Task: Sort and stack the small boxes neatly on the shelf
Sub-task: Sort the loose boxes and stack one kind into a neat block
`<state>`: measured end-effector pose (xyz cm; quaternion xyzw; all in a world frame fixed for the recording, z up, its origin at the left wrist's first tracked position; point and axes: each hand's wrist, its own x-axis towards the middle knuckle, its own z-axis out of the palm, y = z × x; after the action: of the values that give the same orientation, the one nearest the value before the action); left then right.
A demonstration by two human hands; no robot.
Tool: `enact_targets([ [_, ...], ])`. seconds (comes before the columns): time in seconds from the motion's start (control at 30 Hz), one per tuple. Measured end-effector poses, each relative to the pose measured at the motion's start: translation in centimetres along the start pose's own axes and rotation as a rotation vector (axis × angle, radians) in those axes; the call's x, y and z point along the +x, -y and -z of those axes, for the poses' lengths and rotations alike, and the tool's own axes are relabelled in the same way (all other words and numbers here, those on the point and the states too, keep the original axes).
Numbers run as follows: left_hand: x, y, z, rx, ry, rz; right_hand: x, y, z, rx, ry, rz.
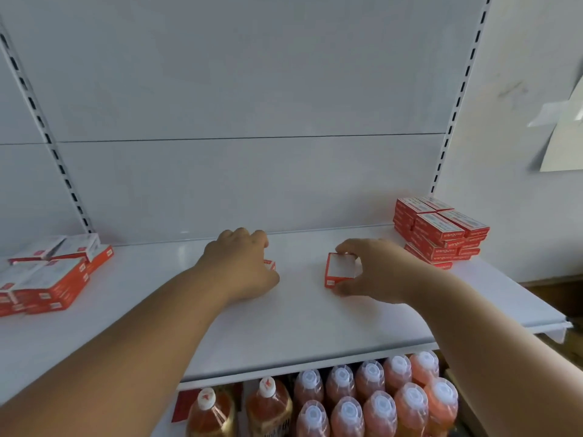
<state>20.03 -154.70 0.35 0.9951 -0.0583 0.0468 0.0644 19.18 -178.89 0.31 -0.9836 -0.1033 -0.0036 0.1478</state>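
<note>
Bottles (362,402) with white caps stand nearest, on the level under the white shelf (284,335), below its front edge.

On the shelf, midway between its side edges and nearer the back than the front, both hands work. The right hand (375,272) pinches a red-and-white small box (339,268) by its sides, thumb at the near end, fingers over the far end; the box seems to sit on or just above the shelf. The left hand (243,266) is curled down over a second box (270,265), of which only a red corner shows, so the grip itself is hidden.

At the back right corner stands a tidy red stack (440,230). At the left edge lies a looser pile (47,279), its boxes skewed.

To do this step well, I judge each box should be turned to match the stack's printed faces, set down square to the edges below, and released only once flush.
</note>
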Motion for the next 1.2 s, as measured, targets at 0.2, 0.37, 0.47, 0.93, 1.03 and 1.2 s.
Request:
enact_targets([
  [0.2, 0.5, 0.6, -0.4, -0.114, -0.096, 0.001, 0.4, 2.1, -0.4, 0.165, -0.359, 0.179],
  [0.37, -0.1, -0.3, -0.1, -0.339, -0.670, -0.236, 1.6, 4.2, 0.2, 0.348, -0.647, 0.355],
  [0.47, -0.2, -0.2, -0.2, -0.441, -0.770, -0.227, 2.6, 4.9, 0.5, 0.435, -0.697, 0.389],
  [0.93, 0.1, 1.3, -1.9, -0.510, -0.773, -0.212, 6.4, 5.7, -1.1, 1.397, -0.053, 0.016],
  [1.03, 0.0, 1.3, -1.9, -0.488, -0.756, -0.188, 6.3, 5.5, -1.3, 1.435, 0.008, 0.059],
  [1.2, -0.5, 1.0, -1.5, -0.461, -0.736, -0.137, 5.5, 5.5, -0.8, 1.563, 0.055, 0.044],
])
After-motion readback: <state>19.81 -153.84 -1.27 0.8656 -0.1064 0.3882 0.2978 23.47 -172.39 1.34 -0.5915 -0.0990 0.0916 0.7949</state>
